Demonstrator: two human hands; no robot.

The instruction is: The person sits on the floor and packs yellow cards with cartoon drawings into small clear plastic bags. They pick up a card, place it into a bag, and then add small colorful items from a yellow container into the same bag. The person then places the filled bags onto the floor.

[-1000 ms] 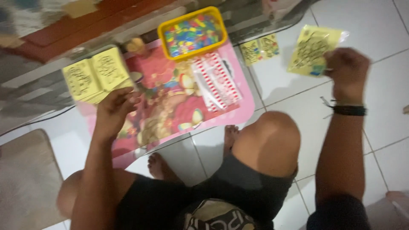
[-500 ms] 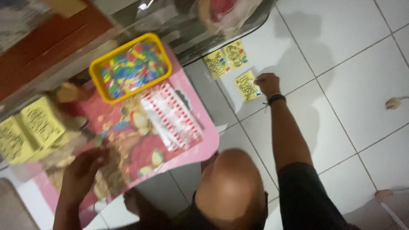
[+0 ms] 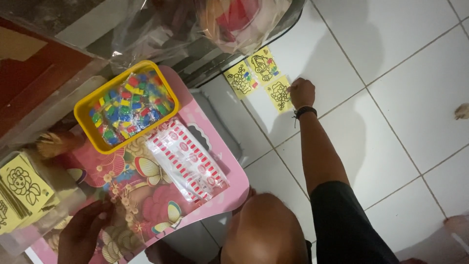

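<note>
My right hand, with a black band on the wrist, reaches out over the white floor tiles. Its fingers are closed on the edge of a yellow picture card that lies flat on the floor. Two more yellow picture cards lie side by side just beyond it. My left hand rests flat on the pink butterfly-patterned low table at the lower left and holds nothing. A stack of yellow picture cards sits next to it.
A yellow tray of several small coloured pieces stands on the table's far side. Clear packets with a red and white pattern lie beside it. My bare knee is below the table. A plastic bag sits at the top.
My right hand has carried the yellow card away from me and set it down on the floor beside the two others. My left hand has stayed on the table.
</note>
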